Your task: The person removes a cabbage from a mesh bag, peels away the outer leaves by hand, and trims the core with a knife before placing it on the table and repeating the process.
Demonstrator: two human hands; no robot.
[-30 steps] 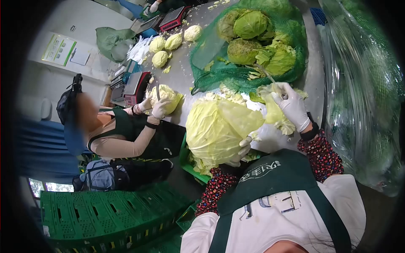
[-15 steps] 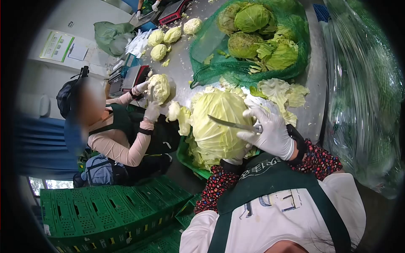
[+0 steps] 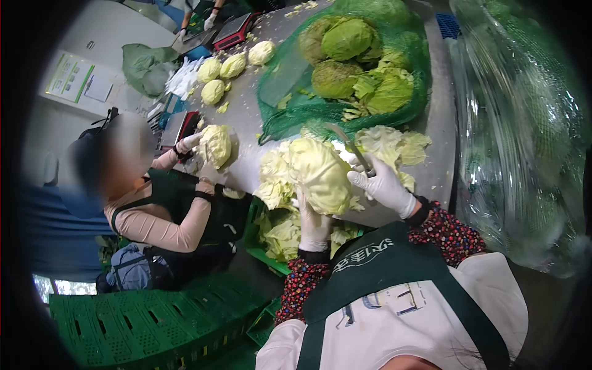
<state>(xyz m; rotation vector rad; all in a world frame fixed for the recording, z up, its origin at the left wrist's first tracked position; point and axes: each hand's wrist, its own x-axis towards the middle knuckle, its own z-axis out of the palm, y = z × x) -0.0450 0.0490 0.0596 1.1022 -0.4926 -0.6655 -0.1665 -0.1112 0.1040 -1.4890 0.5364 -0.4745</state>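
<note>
In front of me is a pale green cabbage (image 3: 319,176) with loose outer leaves (image 3: 274,176) at its left side. My left hand (image 3: 314,228), in a white glove, holds the cabbage from its near underside, fingers up against it. A knife (image 3: 349,147) with a curved blade is in my gloved right hand (image 3: 387,186), closed around the handle just right of the cabbage. The blade points up and away, apart from the cabbage. Below the cabbage, a green crate (image 3: 254,229) holds cut leaves (image 3: 282,234). More peeled leaves (image 3: 394,145) lie beyond my right hand.
A green net bag (image 3: 277,92) of untrimmed cabbages lies on the metal table (image 3: 243,145). At left, a co-worker (image 3: 166,203) handles another cabbage (image 3: 214,146). Trimmed cabbages (image 3: 233,65) and red-edged scales (image 3: 233,32) stand farther back. Clear plastic wrapping (image 3: 518,135) hangs right; green crates (image 3: 154,324) are lower left.
The knife has swung from across the cabbage to pointing upward beyond it. Outer leaves now hang loose at the left, and my left hand shows more fully under the cabbage. The view has shifted slightly.
</note>
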